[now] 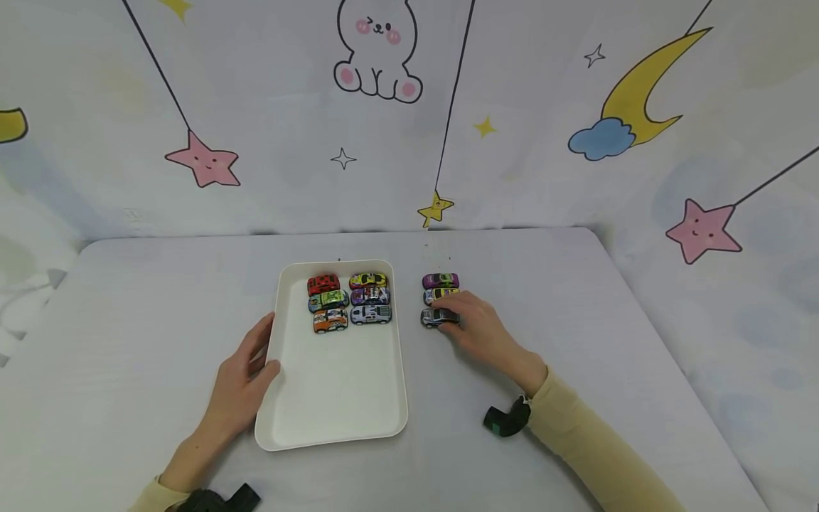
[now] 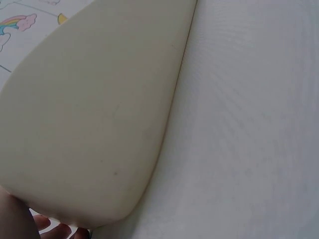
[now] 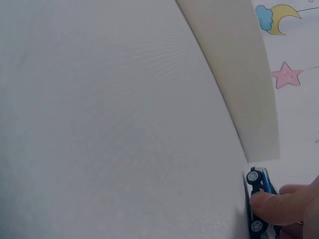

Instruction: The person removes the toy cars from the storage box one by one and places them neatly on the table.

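A white tray [image 1: 333, 398] lies on the table with several toy cars at its far end, among them a red car [image 1: 323, 284] and an orange car [image 1: 330, 321]. My left hand [image 1: 246, 370] holds the tray's left rim, thumb over the edge. In the left wrist view the tray's outer wall [image 2: 94, 109] fills the frame above my fingertips [image 2: 57, 230]. Right of the tray stand a purple car [image 1: 440, 280], a yellow car [image 1: 439, 293] and a grey car [image 1: 435, 317]. My right hand [image 1: 470, 323] pinches the grey car; the right wrist view shows a finger [image 3: 279, 206] on that car's blue underside [image 3: 259, 201].
The table [image 1: 576, 334] is covered in a pale cloth. Behind it hangs a backdrop with a rabbit, stars and a moon [image 1: 640, 92]. Black wrist straps [image 1: 505, 419] sit on both arms.
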`<state>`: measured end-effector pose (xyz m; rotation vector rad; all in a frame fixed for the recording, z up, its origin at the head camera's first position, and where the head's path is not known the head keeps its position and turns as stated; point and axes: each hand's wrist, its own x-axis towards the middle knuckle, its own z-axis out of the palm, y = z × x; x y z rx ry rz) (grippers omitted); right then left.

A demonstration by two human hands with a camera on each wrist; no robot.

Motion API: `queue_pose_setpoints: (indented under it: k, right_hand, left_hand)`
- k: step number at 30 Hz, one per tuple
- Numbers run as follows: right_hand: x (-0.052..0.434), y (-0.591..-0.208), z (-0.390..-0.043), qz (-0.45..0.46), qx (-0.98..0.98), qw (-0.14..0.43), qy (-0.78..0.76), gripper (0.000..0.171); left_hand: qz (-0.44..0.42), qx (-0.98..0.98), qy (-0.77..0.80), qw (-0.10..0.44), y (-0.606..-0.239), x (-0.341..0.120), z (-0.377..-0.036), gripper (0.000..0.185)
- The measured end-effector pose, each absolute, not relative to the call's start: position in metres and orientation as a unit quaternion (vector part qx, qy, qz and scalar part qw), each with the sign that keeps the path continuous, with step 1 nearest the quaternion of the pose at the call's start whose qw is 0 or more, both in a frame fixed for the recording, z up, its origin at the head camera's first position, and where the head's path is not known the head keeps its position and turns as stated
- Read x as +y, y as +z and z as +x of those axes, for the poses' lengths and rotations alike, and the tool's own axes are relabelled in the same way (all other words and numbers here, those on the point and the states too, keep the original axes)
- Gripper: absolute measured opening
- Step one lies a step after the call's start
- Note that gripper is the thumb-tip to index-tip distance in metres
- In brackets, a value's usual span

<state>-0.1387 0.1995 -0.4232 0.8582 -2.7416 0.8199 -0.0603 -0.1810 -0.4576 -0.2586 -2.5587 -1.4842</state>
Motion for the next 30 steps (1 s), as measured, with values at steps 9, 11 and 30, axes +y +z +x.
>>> queue_pose_setpoints:
  k: [9,11,30]
  right_hand:
    - [0.208,-0.441,-0.138,0.294,-0.896,0.125,0.309,0.039]
    - [0.21,-0.445,-0.138,0.3,-0.886,0.152,0.319,0.041]
    - [0.218,-0.456,-0.142,0.263,-0.864,0.241,0.355,0.038]
  left_hand:
    - [-0.083,-0.862,-0.493,0.082,-0.457,-0.182,-0.059,0.071]
    - [-0.082,-0.863,-0.491,0.082,-0.457,-0.182,-0.059,0.071]
    - [-0.091,-0.862,-0.491,0.084,-0.458,-0.182,-0.06,0.071]
